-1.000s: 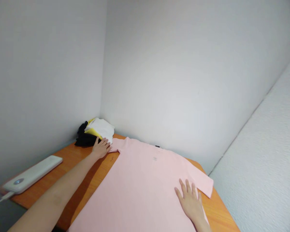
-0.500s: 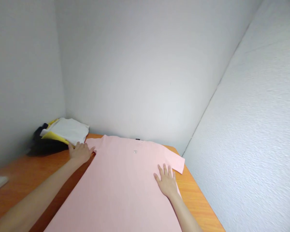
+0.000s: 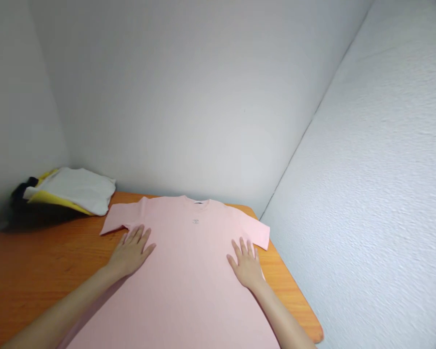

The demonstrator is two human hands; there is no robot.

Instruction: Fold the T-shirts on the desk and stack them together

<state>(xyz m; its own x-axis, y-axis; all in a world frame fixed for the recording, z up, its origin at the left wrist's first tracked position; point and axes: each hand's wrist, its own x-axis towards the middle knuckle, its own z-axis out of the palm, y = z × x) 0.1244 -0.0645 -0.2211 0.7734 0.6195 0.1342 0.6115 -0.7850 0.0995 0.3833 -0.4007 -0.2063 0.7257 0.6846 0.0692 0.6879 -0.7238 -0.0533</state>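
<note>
Clothes pile: heap of white cloth [image 3: 80,189], yellow cloth [image 3: 60,199] & dark cloth [image 3: 20,194], far L on the orange-brown wooden tabletop [image 3: 51,261], just beside the L sleeve. I'd steer clear of it.
L sleeve [image 3: 119,216]: part of the pale pink, short-sleeved fabric T-shirt [image 3: 192,271]; ahead & slightly L of my L hand [image 3: 129,254]. Slight tuck at the underarm; prob. best eased w/ fingertips, not tugged.
L hand: palm down, fingers spread, nothing gripped, on the shirt's L side. Looks like smoothing; flat palm, light press, stroke outward.
Shirt middle: btwn my hands, running back toward me & out of view; small grey emblem [image 3: 195,221] beyond them. Good centre mark, so I'd spread both sides evenly abt it.
R hand [image 3: 247,266]: palm down, fingers spread, no grip, at shirt's R side. Match L pressure or cloth may skew.
R sleeve [image 3: 257,232]: ahead & R of R hand, cuff at tabletop's R edge; mustn't push it over.
</note>
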